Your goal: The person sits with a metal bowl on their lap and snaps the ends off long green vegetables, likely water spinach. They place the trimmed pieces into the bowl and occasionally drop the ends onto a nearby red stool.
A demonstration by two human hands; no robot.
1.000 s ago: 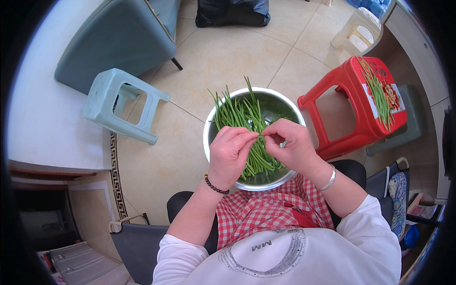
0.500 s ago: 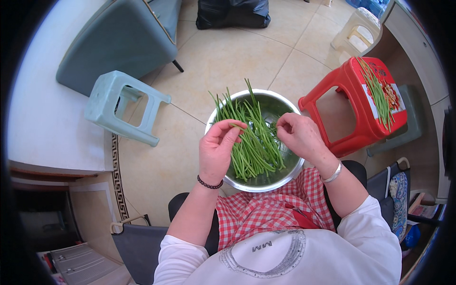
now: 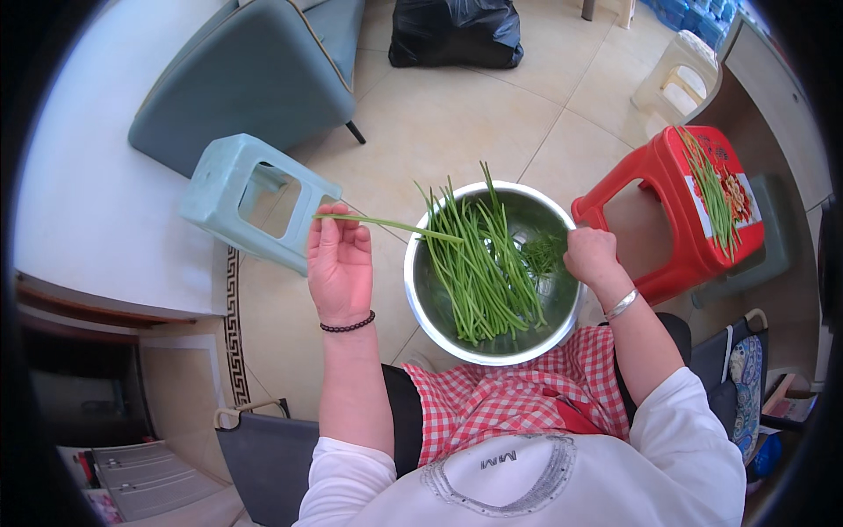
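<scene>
The left hand (image 3: 339,266) is raised to the left of a metal bowl (image 3: 421,303), palm up, its grip pinched at the fingertips on 1 long green stalk (image 3: 386,224). The stalk runs level from the fingertips toward the right, and its far end lies over the left rim of the bowl. A dark bead bracelet (image 3: 348,326) sits on that wrist.

The right hand (image 3: 591,256) is at the right rim of the bowl, curled into a loose fist; whether its grip holds anything cannot be told from here. A silver bangle (image 3: 621,305) circles the right wrist.

The bowl rests at the person's knees, above a red checked apron (image 3: 518,395), and holds a heap of green stalks (image 3: 479,263) lying near to far, their tips sticking out past the far rim.

On the floor to the left stands a pale blue stool (image 3: 219,189), with a blue-grey armchair (image 3: 246,79) beyond it. To the right stands a red stool (image 3: 676,206) with more green stalks (image 3: 709,189) laid on its top. A black bag (image 3: 457,31) lies at the far side, and a cream stool (image 3: 672,75) stands far right.
</scene>
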